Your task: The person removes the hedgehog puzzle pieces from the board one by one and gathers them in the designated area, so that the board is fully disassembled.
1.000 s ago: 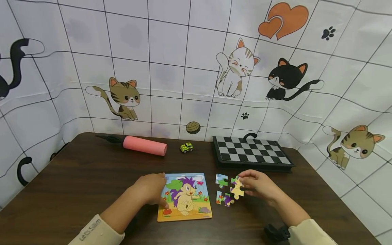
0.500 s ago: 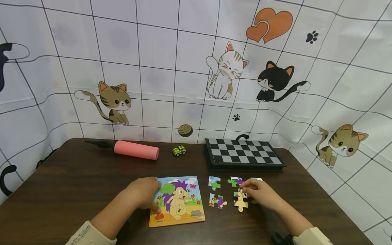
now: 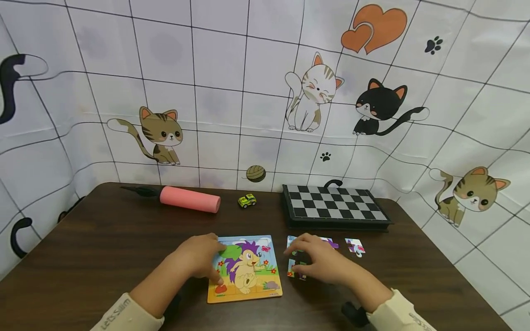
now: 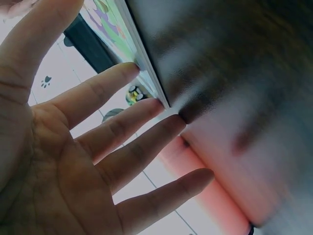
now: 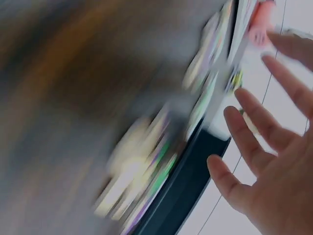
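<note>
A square hedgehog puzzle board [image 3: 248,271] lies on the dark table. My left hand [image 3: 198,257] rests at its left edge, thumb over the near left corner; in the left wrist view its fingers [image 4: 146,149] are extended, with some tips at the board's edge. Right of the board, my right hand [image 3: 320,259] hovers over loose puzzle pieces, fingers spread and holding nothing. A blue and red-flowered piece [image 3: 291,271] shows under its fingertips. A purple piece [image 3: 330,241] peeks out behind the hand, and another piece [image 3: 356,247] lies farther right. The hand hides the others.
Behind the pieces sits a black-and-white chessboard box [image 3: 335,207]. A small green toy car [image 3: 247,200] and a pink cylinder [image 3: 190,199] with a dark pointed end stand toward the back. A cat-patterned sheet [image 3: 223,105] hangs behind the table.
My right hand has let go of the yellow hedgehog piece and moved left over the pieces nearest the board. The piece farthest right is now uncovered. The left hand stays at the board.
</note>
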{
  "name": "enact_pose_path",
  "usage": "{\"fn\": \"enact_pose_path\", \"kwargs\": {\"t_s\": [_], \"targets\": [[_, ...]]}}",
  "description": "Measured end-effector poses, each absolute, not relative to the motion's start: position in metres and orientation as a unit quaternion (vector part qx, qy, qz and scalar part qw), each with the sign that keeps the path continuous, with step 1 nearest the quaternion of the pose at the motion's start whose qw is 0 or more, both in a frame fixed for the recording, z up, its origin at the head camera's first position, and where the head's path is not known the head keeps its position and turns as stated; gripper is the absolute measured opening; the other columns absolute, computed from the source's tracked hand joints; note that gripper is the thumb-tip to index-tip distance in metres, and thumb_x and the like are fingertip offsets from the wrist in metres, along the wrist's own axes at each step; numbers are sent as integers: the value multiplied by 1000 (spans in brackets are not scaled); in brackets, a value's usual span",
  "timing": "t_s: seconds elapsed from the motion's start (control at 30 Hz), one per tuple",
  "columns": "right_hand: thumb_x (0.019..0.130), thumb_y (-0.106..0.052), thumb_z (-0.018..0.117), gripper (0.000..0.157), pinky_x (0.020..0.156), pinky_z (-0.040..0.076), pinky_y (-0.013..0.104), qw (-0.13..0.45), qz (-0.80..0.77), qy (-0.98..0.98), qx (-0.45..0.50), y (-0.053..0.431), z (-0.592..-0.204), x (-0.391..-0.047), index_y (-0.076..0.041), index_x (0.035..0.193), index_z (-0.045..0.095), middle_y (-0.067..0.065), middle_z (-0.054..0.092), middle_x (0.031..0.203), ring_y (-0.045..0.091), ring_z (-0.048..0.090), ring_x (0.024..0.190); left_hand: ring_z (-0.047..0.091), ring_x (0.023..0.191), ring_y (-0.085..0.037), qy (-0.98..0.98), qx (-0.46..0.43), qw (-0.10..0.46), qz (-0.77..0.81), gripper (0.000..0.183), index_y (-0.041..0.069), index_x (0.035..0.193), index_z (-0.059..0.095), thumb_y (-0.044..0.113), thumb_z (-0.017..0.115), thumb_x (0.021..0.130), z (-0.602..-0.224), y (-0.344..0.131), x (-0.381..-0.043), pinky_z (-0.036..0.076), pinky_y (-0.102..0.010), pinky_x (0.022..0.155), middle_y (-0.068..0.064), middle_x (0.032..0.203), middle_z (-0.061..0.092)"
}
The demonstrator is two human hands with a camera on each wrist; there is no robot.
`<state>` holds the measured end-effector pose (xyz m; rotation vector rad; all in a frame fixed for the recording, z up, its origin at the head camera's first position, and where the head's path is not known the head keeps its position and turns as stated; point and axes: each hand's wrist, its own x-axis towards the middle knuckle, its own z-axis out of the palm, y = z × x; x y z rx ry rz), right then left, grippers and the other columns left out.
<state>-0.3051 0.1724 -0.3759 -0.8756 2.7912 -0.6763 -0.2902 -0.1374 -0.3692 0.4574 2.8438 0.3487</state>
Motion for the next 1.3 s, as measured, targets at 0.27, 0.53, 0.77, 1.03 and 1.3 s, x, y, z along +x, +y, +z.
{"fn": "enact_pose_path", "kwargs": {"t_s": [0.27,0.53,0.77,1.03,1.3], "targets": [[78,-48,82,66,109,21,63,119,-125,921,-350,122,-379,-316,-36,137,58,3,38,153,29,28,140,55,118,-43,974,146,120,122,73,10,128,68,37,92,64,-368,-137,-288,44,-63,97,-19,133,56],[74,-54,83,69,109,19,67,152,-93,926,-332,117,-382,-328,-40,137,57,7,30,158,35,24,143,57,114,-41,975,146,121,115,72,10,127,68,37,92,64,-367,-136,-287,46,-62,95,-17,129,58],[72,-47,87,58,108,20,69,172,-119,921,-328,113,-380,-331,-41,123,59,10,28,159,36,21,144,56,116,-42,975,143,127,116,73,11,128,67,38,92,65,-368,-137,-290,46,-62,96,-18,131,56],[68,-45,90,62,108,18,70,180,-82,924,-329,101,-373,-330,-42,121,58,10,24,161,38,20,145,58,110,-39,976,138,124,111,73,12,128,68,38,92,64,-369,-136,-290,47,-62,94,-17,126,58],[68,-40,91,47,110,13,72,175,-80,923,-332,96,-370,-328,-42,103,59,7,26,160,37,16,147,57,112,-40,976,137,127,111,72,11,128,68,37,92,65,-367,-135,-289,46,-62,95,-17,128,57]]}}
